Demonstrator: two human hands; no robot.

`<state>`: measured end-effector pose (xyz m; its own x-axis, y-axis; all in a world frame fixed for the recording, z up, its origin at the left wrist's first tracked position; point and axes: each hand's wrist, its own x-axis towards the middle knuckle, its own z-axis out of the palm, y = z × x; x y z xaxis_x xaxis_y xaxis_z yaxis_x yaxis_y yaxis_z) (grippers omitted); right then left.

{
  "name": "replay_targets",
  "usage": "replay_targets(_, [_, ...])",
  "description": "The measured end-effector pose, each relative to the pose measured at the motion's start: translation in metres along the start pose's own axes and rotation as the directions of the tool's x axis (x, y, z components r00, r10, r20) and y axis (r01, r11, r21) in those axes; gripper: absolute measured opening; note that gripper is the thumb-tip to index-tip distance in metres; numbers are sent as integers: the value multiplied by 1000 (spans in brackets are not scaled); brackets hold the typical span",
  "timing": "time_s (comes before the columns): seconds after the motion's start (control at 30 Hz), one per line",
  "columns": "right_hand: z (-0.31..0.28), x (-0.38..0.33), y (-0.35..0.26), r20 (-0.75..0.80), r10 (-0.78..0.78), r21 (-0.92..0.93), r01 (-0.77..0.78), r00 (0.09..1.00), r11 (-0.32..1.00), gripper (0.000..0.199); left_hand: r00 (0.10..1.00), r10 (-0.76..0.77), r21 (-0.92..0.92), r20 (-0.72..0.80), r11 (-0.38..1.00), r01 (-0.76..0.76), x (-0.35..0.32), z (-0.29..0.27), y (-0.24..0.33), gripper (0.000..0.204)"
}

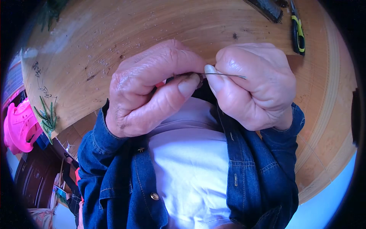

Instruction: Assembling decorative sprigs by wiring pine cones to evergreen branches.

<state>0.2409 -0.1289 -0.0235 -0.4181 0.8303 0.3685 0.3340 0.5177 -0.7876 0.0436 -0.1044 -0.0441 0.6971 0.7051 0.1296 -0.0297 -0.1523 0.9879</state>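
Close together over my lap, both hands are closed in pinches. A thin dark wire (233, 75) runs between them. Its free end lies across my right hand (257, 86), whose thumb and bent forefinger grip it. My left hand (152, 89) has its thumb and forefinger pressed on the wire's other end. A small dark piece shows at those left fingertips, too covered to name. Something red peeks out inside the curl of the left hand; what it is cannot be seen. The left thumb is smudged with dark dirt.
Beyond my hands is a wooden table (145, 24) with scattered crumbs. Pliers with yellow-and-black handles (298, 34) lie at the far right, near a bundle of dark wires (267, 8). A green artificial sprig (47, 116) lies at the left corner, near a pink plastic chair (22, 126).
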Motion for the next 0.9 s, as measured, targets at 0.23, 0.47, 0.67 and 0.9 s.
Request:
replay_targets(0.23, [3, -1, 0, 20, -37, -1, 37, 999, 999, 10, 999, -27, -53, 20, 998, 28, -2, 1, -3, 26])
replay_targets(0.47, [2, -1, -7, 52, 10, 69, -13, 999, 997, 10, 999, 32, -98, 22, 995, -29, -4, 1, -4, 26])
replay_targets(0.67, [-9, 7, -15, 137, -1, 60, -7, 991, 998, 11, 987, 159, -189, 12, 970, -154, -2, -2, -2, 27])
replay_targets(0.9, [-6, 12, -8, 159, 82, 168, -108, 984, 980, 15, 991, -126, -397, 38, 909, 131, -12, -5, 5, 29])
